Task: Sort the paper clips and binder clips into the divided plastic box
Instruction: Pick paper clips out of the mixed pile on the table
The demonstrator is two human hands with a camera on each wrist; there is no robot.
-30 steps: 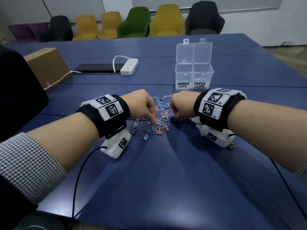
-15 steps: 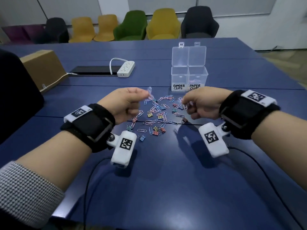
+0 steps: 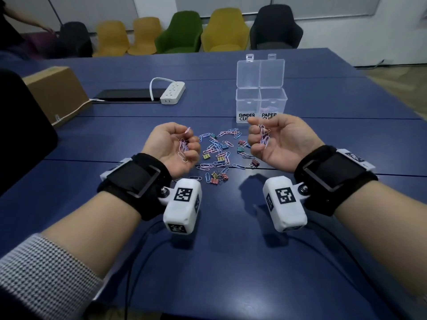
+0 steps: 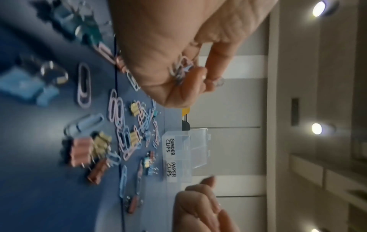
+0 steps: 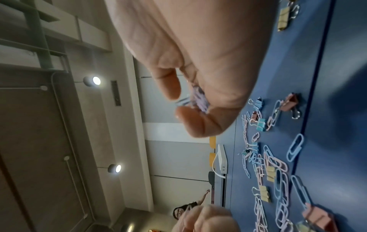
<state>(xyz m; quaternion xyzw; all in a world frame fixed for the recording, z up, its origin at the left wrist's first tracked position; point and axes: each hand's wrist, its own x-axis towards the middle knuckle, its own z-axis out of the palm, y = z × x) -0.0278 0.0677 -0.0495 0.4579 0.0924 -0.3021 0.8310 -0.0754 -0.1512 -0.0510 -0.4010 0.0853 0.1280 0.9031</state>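
Both hands hover palm-up above a scattered pile of coloured paper clips and binder clips [image 3: 219, 155] on the blue table [image 3: 231, 262]. My left hand [image 3: 182, 146] has its fingers curled round several pastel paper clips [image 3: 183, 147], also seen as paper clips [image 4: 181, 69] in the left wrist view. My right hand [image 3: 260, 137] grips a bunch of paper clips [image 3: 263, 137], which show as paper clips [image 5: 198, 100] in the right wrist view. The clear divided box [image 3: 261, 105] stands open just behind the right hand, labelled BINDER CLIPS on the left and PAPER CLIPS on the right; some clips lie in the right compartment.
A white power strip [image 3: 172, 93] and a black panel [image 3: 127, 95] lie at the back left. A cardboard box [image 3: 57, 93] sits at the left edge. Coloured chairs [image 3: 184, 33] line the far side. Cables [image 3: 138, 250] trail from both wrists.
Both hands have lifted off the pile and turned palm-up, each holding paper clips. The right hand has moved toward the box.
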